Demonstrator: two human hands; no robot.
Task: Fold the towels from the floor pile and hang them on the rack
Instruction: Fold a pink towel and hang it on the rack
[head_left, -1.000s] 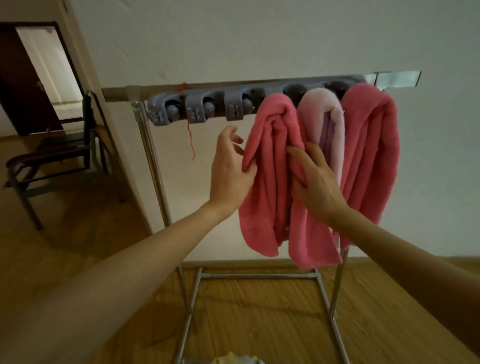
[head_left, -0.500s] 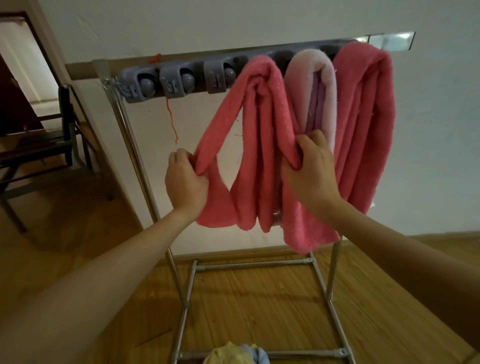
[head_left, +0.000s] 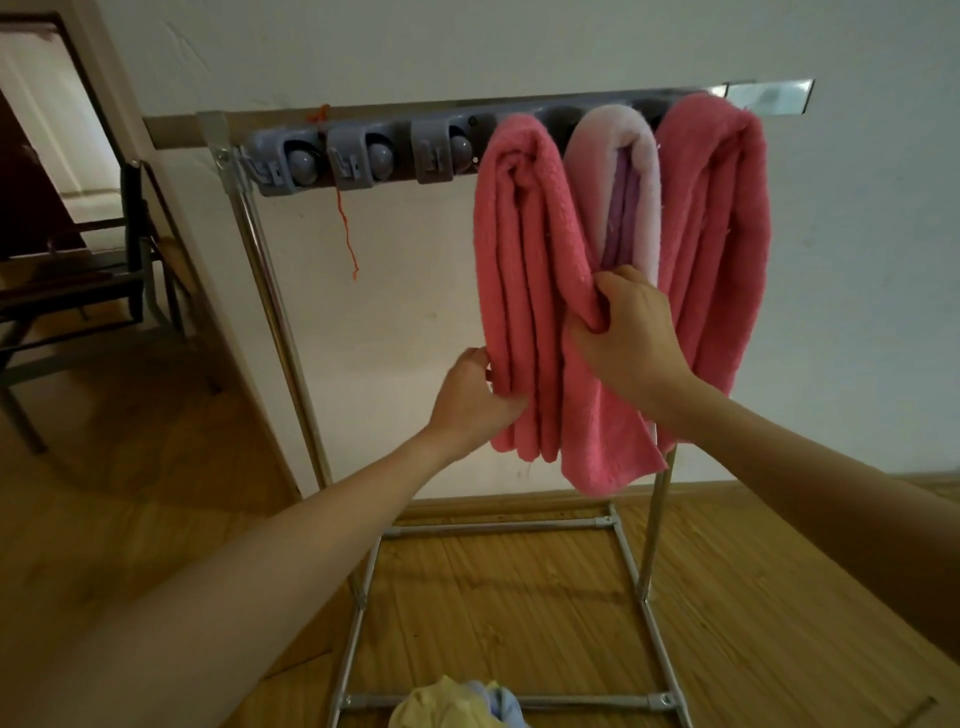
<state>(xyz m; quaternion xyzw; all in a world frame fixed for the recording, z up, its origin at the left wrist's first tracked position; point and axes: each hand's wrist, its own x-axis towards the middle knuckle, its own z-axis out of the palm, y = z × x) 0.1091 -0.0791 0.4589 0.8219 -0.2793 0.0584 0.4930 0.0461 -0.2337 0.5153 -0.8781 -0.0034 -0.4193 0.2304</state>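
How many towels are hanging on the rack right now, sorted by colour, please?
Deep pink towels: 2, the left one gripped by the left hand and the right hand, and the right one.
Pale pink and lilac towel: 1.
Total on the rack: 3.

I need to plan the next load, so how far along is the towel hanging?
Done: a pale pink towel and a pink towel hang on the rack. In hand: both hands, left and right, grip the third pink towel, already draped. Left: a yellow and blue pile on the floor.
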